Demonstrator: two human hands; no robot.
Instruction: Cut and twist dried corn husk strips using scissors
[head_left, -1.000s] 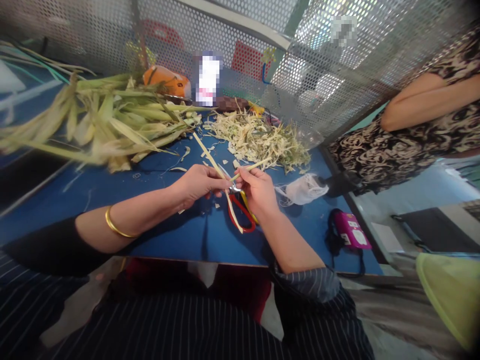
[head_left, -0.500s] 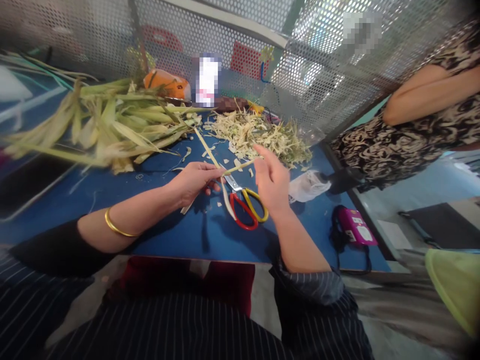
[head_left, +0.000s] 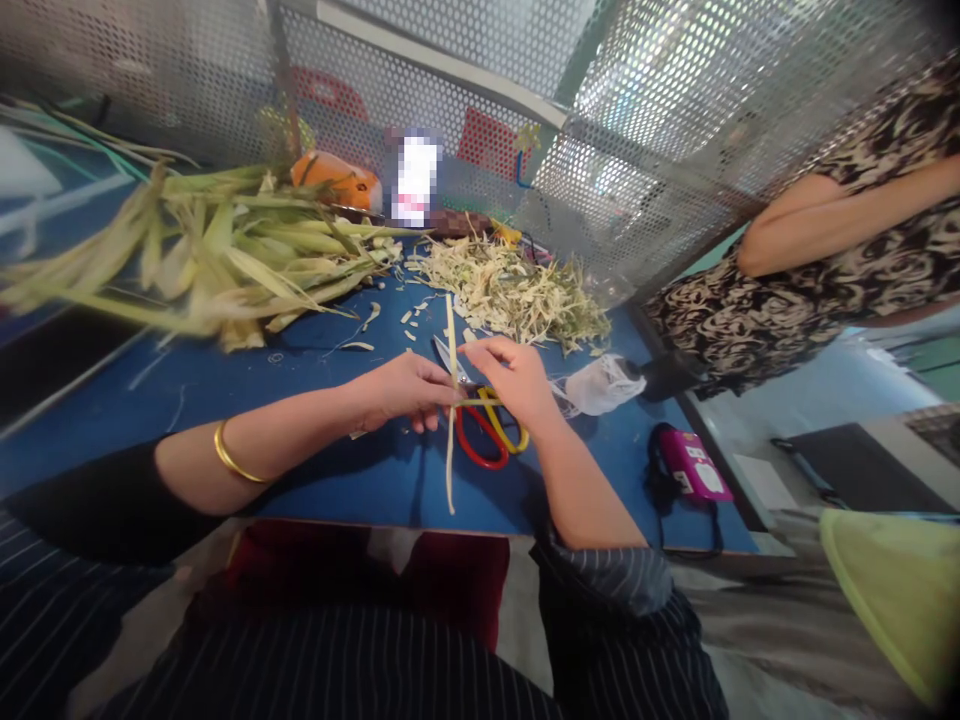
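Observation:
Pale strips of corn husk [head_left: 451, 325] cross each other above the blue table, one upright and one running sideways to the right. My left hand [head_left: 409, 390] pinches them where they cross, thumb on top. From the right, my right hand [head_left: 517, 378] curls its fingers around the strips, its fingertips at the upright one and the sideways end running under its palm. Scissors [head_left: 484, 440] with one red and one yellow handle lie on the table beneath the hands, blades pointing away and partly covered by the strips and fingers.
Long corn husks [head_left: 225, 250] are heaped at the left back. A pile of husk scraps [head_left: 517, 290] lies behind my hands. A white plastic bag [head_left: 604, 385] and a purple box with a black cord [head_left: 697, 467] are on the right. Another person's arm [head_left: 817, 235] shows beyond the mesh panel.
The crossed husk strips have turned, so the long one now stands upright in view. My right hand has moved down and left, its raised fingers now curled in at the strips.

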